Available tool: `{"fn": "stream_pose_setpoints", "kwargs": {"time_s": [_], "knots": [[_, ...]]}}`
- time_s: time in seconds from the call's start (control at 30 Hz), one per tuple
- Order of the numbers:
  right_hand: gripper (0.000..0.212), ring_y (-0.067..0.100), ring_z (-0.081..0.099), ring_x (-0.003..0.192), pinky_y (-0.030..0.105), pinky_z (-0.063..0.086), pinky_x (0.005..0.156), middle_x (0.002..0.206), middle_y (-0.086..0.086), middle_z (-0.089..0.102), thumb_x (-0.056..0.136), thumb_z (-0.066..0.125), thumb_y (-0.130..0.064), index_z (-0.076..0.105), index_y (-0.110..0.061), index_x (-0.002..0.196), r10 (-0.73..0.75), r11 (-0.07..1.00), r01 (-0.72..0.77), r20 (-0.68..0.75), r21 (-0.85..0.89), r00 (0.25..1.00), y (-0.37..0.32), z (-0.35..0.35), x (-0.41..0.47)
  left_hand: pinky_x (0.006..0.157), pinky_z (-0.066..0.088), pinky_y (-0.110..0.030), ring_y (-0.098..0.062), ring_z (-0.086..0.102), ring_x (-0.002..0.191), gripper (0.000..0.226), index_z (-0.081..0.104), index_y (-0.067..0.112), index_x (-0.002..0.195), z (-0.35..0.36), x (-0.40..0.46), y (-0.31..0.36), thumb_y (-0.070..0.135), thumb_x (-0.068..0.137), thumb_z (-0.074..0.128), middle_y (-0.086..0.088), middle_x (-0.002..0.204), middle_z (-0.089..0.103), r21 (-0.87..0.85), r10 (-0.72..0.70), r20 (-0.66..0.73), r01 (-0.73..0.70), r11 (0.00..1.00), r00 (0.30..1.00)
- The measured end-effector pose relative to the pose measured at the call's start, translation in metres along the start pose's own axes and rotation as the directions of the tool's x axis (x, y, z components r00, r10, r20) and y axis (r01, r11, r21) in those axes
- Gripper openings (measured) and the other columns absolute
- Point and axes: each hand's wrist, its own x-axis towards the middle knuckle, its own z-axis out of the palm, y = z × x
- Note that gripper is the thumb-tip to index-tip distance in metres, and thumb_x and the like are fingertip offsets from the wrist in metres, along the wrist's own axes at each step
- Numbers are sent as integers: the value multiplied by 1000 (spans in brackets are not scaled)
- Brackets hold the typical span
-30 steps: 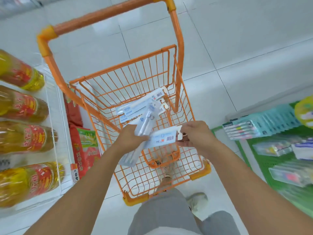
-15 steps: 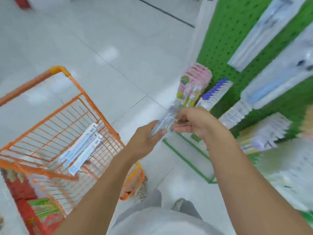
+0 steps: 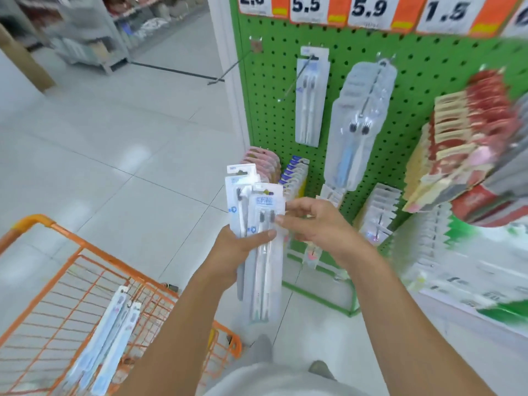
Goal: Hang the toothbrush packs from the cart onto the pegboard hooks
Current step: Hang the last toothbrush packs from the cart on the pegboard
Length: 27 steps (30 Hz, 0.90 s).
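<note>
my left hand [image 3: 238, 250] grips a small bunch of toothbrush packs [image 3: 258, 221] around their middle, thumb curled across the front, so the punched hang tabs stand upright and free at the top, ready to meet a hook; my right hand [image 3: 317, 224] pinches the right edge of the front pack, by my judgement to peel one off the bunch. the bunch is held in the air in front of the green pegboard [image 3: 423, 70], near it but touching nothing on it. the long bare hook [image 3: 297, 75], which juts out over a single hung pack [image 3: 310, 104], looks the likeliest target. the orange cart [image 3: 71, 281], low on my left, holds a few more packs [image 3: 108, 338] lying slantwise against its wire wall, so the task is partway through
</note>
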Motion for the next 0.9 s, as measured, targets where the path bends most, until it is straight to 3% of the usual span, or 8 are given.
{"fn": "stream_pose_setpoints", "kwargs": {"time_s": [0.13,0.23,0.33,0.4,0.5,0.6,0.73,0.9], "knots": [[26,26,72,86,45,60,81,101,15,75,88,75,-13,67,-4,111,-24,972,35,-48,233,999,-3,14,5,93,55,-47,-22,73,96,38,76,20,105,-1,16,19,13,69,87,-3,101,77,99,51,-32,-48,994,998],[17,19,72,77,33,58,61,88,5,76,92,69,-10,64,-6,109,-64,951,103,-141,290,988,-13,24,10,85,57,-38,-18,74,93,33,74,22,105,-7,28,28,17,74,85,3,98,77,97,98,-34,-94,991,995],[16,18,73,86,32,59,70,98,4,77,92,65,-1,64,-10,106,-190,907,295,-332,300,924,-26,28,14,67,53,-17,-4,72,81,7,71,29,96,-18,32,47,30,91,67,15,84,76,114,149,-71,-140,984,986],[20,20,73,96,29,58,81,104,5,76,91,66,2,65,-9,108,-300,881,415,-409,229,862,-36,28,17,55,47,-9,3,69,66,18,69,29,88,-24,35,59,33,98,54,18,71,73,139,180,-45,-172,975,983],[22,19,72,98,27,57,82,106,3,76,90,68,1,64,-9,109,-371,851,494,-464,177,804,-49,27,21,48,39,-9,-6,51,44,41,62,3,73,-29,44,70,37,95,54,7,51,55,170,244,-41,-233,957,969],[21,17,73,96,25,57,79,105,2,76,91,68,-2,63,-9,111,-380,851,498,-456,169,805,-60,27,32,56,32,-26,-15,37,57,63,56,-9,80,-34,58,72,54,79,63,-6,64,38,222,315,-66,-294,930,947],[22,19,73,95,28,58,81,105,3,76,91,69,-7,64,-9,112,-365,858,485,-460,171,809,-65,23,47,72,57,-46,-30,63,70,30,71,11,85,-33,66,74,41,84,73,-22,80,67,191,305,-106,-281,940,946],[21,16,72,99,30,57,88,105,1,75,92,70,-14,65,-14,113,-354,869,475,-495,141,794,-66,16,59,66,56,-25,-13,74,77,9,73,22,88,-30,68,79,28,92,67,4,83,77,210,275,-125,-245,946,953]]}}
